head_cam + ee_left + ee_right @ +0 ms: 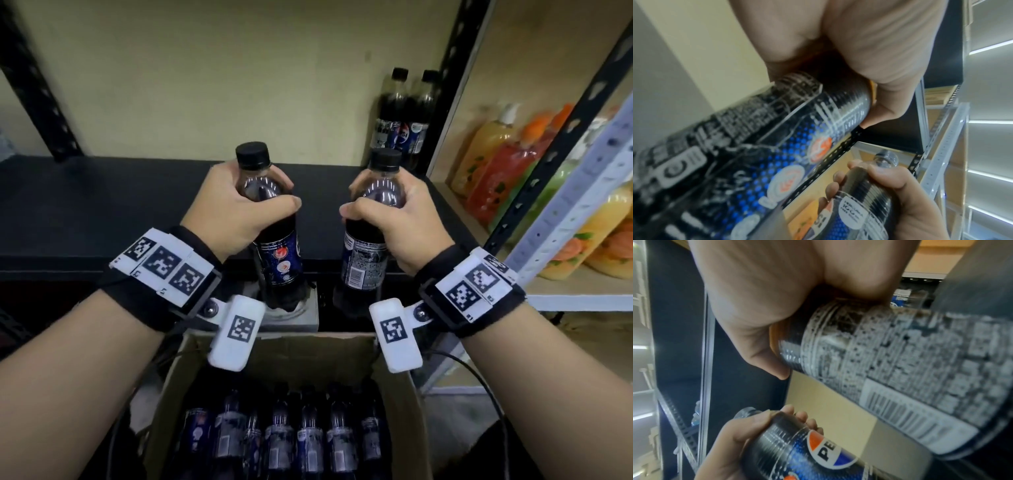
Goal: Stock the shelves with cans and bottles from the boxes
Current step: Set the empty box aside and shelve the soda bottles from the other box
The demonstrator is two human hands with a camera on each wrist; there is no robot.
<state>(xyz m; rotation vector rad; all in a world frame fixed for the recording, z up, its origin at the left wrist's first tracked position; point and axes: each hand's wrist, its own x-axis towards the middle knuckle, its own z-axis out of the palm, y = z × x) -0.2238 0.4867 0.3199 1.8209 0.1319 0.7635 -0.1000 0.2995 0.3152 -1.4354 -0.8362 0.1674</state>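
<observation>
We are gripping two cola bottles upright – left hand [236,209] wrapping left bottle [274,240], right hand [397,219] wrapping right bottle [368,246] – above near box [407,404], before dark shelf [102,205].

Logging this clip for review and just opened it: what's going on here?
A person is stocking cola. The left hand grips one dark plastic cola bottle with a black cap, the right hand grips another, both held upright by the shoulder above the open cardboard box, which holds more bottles. Ahead lies the black shelf, where two cola bottles already stand at the back right.
</observation>
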